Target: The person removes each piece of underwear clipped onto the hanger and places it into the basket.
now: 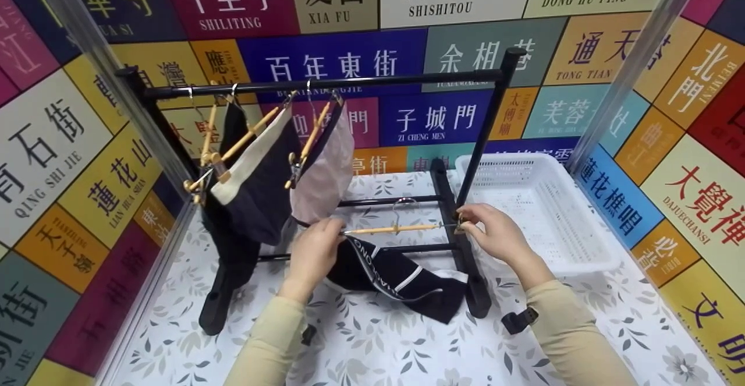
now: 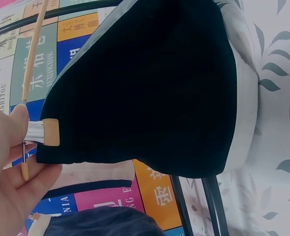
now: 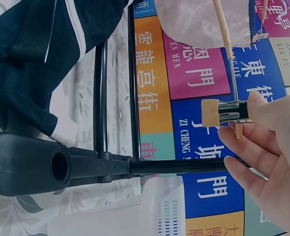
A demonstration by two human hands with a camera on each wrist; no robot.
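Note:
My left hand (image 1: 317, 252) grips the left end of a wooden clip hanger (image 1: 381, 230), at its metal clip (image 2: 35, 132). That clip bites one corner of black underwear (image 2: 145, 93), which has a white lettered waistband and droops below the hanger. With thumb and fingers my right hand (image 1: 495, 232) pinches the clip (image 3: 226, 113) at the hanger's other end, and no cloth sits in that clip's pads (image 3: 210, 113). The hanger's hook (image 1: 405, 201) points up, below the top bar of the rack.
A black rack (image 1: 396, 79) stands on the floral-covered table (image 1: 396, 351). On its left part hang dark underwear with a cream waistband (image 1: 262, 182), pink underwear (image 1: 326, 170) and another black garment (image 1: 233, 246). A white plastic basket (image 1: 599, 252) stands at the right, behind the rack's foot.

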